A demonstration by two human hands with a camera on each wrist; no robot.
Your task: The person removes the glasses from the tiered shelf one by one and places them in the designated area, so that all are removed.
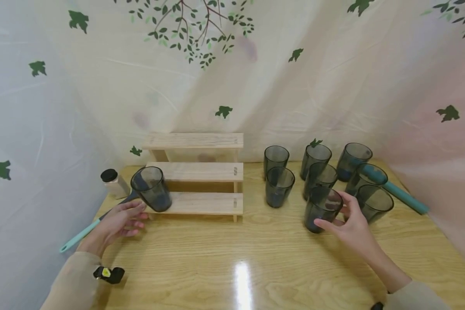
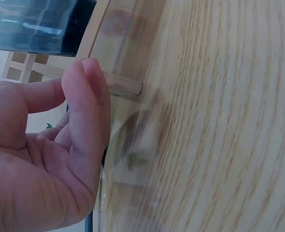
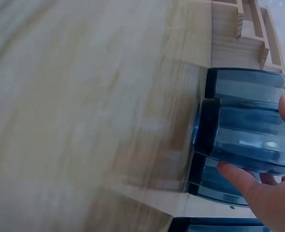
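Observation:
My right hand (image 1: pixel 352 228) holds a dark, see-through drinking glass (image 1: pixel 320 211), thumb on its near side and fingers at its right. In the right wrist view that glass (image 3: pixel 251 133) lies between thumb and fingers, with other glasses behind. Another grey glass (image 1: pixel 153 189) stands upright at the left end of the lowest step of a wooden three-tier rack (image 1: pixel 205 203). Just beside it is my left hand (image 1: pixel 120 221), fingers loosely bent and holding nothing. The left wrist view shows its thumb and fingertips close together below the glass (image 2: pixel 41 29).
Several matching glasses stand upright at the right, among them one glass (image 1: pixel 280 187) nearer the rack. A teal-handled tool (image 1: pixel 407 198) lies behind the right ones. Left of the rack are a black-lidded jar (image 1: pixel 114 183) and a utensil with a mint handle (image 1: pixel 79 236).

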